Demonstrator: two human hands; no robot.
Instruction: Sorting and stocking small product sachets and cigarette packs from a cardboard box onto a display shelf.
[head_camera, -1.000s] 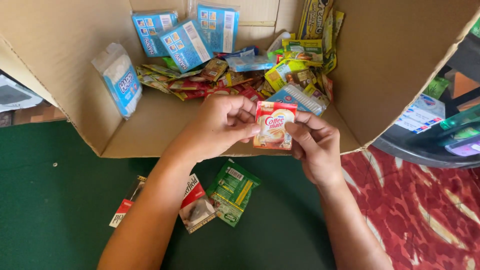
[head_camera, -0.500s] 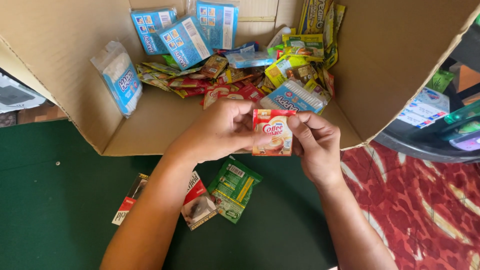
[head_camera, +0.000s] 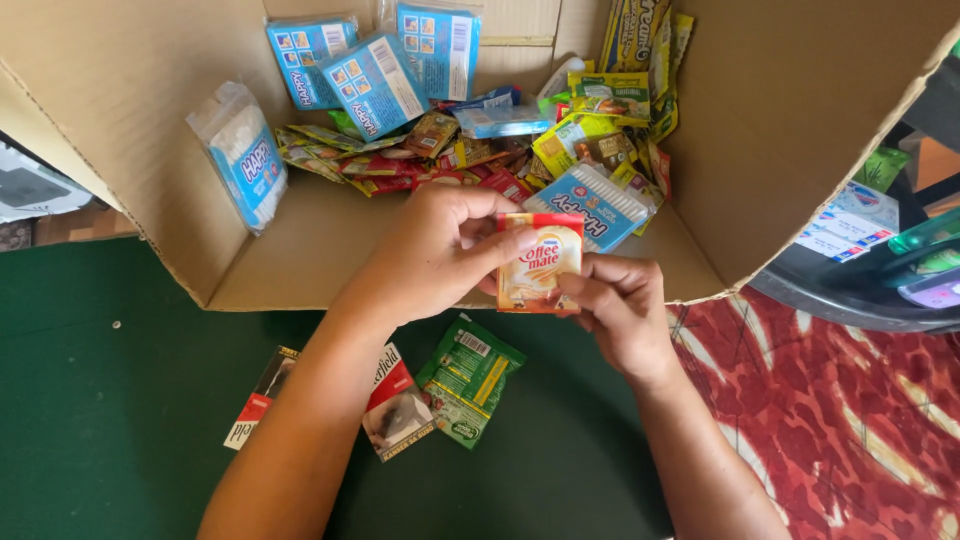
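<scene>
Both hands are pinching an upright sachet (head_camera: 540, 262) between them, left hand (head_camera: 430, 255) gripping its top, right hand (head_camera: 620, 310) its bottom.

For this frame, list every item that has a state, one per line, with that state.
Cream-and-red sachet: sealed, held upright between both hands.
Left hand: pinching the sachet's top edge.
Right hand: gripping the sachet's lower right side.
Cardboard box: open, on its side, packets heaped inside.
Green packet: flat on the green surface.
Red-and-white packs: flat, partly under the left forearm.
</scene>
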